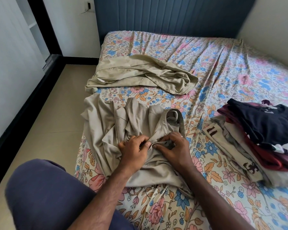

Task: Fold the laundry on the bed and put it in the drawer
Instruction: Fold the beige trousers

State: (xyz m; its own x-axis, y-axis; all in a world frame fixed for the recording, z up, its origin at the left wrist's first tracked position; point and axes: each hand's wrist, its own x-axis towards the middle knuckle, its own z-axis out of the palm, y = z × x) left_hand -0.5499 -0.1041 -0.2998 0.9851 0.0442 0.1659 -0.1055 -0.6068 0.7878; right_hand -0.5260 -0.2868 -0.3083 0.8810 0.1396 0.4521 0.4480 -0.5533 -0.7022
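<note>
A crumpled beige garment, with a waistband or collar opening near its top right, lies on the near left part of the bed. My left hand pinches a fold of its fabric at the middle. My right hand grips the same bunched fabric right beside it, fingers curled. A second beige garment lies unfolded farther back on the bed. A stack of folded clothes, dark navy on top, sits at the right.
The bed has a floral sheet and a dark blue headboard. Beige floor tiles and a white wall with a black skirting run along the left. My knee in purple shorts is at the bottom left.
</note>
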